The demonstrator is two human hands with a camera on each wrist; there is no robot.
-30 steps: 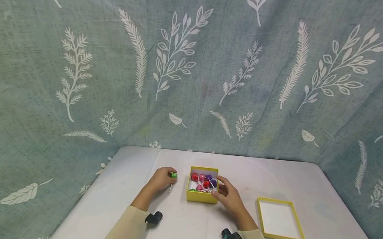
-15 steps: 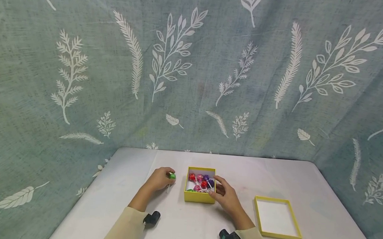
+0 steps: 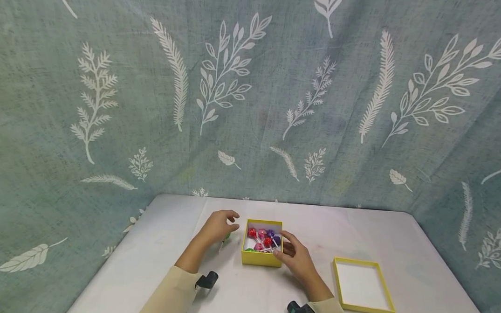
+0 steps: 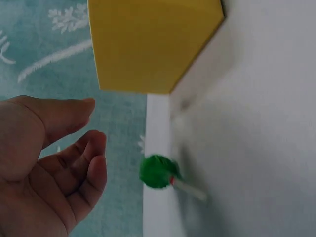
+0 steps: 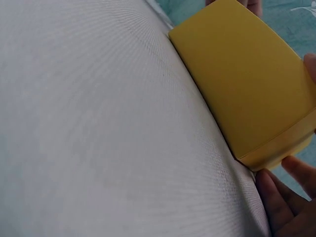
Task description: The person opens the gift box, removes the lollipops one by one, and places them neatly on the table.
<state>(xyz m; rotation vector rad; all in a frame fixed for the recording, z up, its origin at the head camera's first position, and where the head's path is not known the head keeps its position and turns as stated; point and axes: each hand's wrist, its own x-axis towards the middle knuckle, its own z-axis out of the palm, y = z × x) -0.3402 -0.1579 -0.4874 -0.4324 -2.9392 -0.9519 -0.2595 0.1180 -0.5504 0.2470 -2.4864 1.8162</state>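
A green lollipop (image 3: 227, 236) with a white stick lies on the table left of the yellow box (image 3: 261, 259). My left hand (image 3: 217, 227) is just above and beyond it, thumb and fingers apart. The left wrist view has this lollipop (image 4: 157, 172) standing clear of the loosely bent fingers of the hand (image 4: 49, 163). Inside the box are several red, pink, purple and green lollipops (image 3: 267, 242). My right hand (image 3: 298, 256) holds the box by its right side, thumb at the near corner; the right wrist view shows its fingertips against the box wall (image 5: 242, 79).
A shallow yellow-edged lid (image 3: 364, 285) with a white inside lies at the right of the table, near my right forearm. The white-covered table (image 3: 327, 220) ends at a leaf-patterned curtain (image 3: 252, 105). A black camera (image 3: 207, 279) sits at my left wrist.
My left hand has let go of the green lollipop, leaving it on the table, and has moved slightly up and to the right. The right hand stays at the box.
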